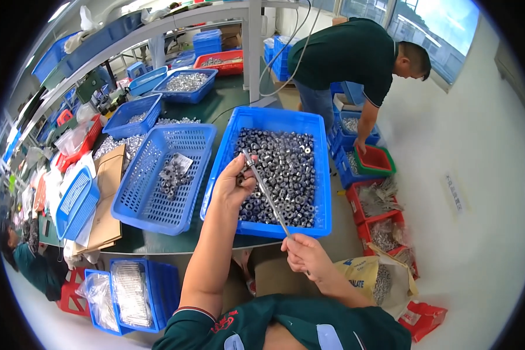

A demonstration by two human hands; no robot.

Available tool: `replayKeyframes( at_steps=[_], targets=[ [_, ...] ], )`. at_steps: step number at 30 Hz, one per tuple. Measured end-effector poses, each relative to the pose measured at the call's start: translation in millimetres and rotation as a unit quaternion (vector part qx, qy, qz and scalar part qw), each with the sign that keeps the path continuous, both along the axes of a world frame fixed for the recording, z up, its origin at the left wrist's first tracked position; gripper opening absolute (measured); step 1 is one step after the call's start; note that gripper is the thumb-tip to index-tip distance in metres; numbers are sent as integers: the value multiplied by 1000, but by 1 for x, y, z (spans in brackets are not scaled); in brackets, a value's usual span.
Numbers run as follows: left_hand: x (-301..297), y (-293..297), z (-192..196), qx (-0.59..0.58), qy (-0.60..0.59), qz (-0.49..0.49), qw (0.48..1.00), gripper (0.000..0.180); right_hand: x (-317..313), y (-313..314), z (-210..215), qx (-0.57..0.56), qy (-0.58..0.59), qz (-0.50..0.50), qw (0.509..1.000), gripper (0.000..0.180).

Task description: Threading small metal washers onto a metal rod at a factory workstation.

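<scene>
At about nine o'clock of the hands, a blue perforated basket (pixel 157 175) is sitting on the green table (pixel 216 105), and a small heap of metal rings (pixel 170 175) is lying inside it.

The left hand (pixel 234 184) is reaching up over the near left part of the blue tray (pixel 274 122). Its fingers are closing narrowly around the upper end of a thin metal rod (pixel 268 195), and it seems to be pinching a small ring there, though this is too small to tell surely.

The rod's long axis is running from eleven o'clock down to five o'clock, across the tray of dark metal rings (pixel 283 169). The right hand (pixel 306 254) is gripping the lower end in a closed fist, below the tray's near edge. The loose rings are lying at twelve o'clock from both hands, and the left hand is nearer to them.

At two o'clock, another person (pixel 350 55) is bending over red and blue bins (pixel 373 160) on the floor.
</scene>
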State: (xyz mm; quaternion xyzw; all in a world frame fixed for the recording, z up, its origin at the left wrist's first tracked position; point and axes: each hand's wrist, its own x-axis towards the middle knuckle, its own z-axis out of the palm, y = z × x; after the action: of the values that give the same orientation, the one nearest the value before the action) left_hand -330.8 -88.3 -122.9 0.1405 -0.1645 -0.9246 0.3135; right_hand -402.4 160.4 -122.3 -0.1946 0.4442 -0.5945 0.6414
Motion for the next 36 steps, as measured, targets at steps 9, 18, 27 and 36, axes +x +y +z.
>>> replayKeyframes(
  at_steps=[9,18,27,36],
  targets=[
    [-5,-9,1,25,28,-26,999,34,-2,8,1,28,38,-22,999,19],
    [-1,-4,7,13,-64,19,998,33,-1,13,-4,19,64,-6,998,17],
    [1,-6,6,-21,-31,-27,999,26,-3,12,6,13,22,-1,1000,18],
    [6,-5,12,-98,-16,-103,990,28,1,8,7,-4,17,-10,1000,19]
  ],
)
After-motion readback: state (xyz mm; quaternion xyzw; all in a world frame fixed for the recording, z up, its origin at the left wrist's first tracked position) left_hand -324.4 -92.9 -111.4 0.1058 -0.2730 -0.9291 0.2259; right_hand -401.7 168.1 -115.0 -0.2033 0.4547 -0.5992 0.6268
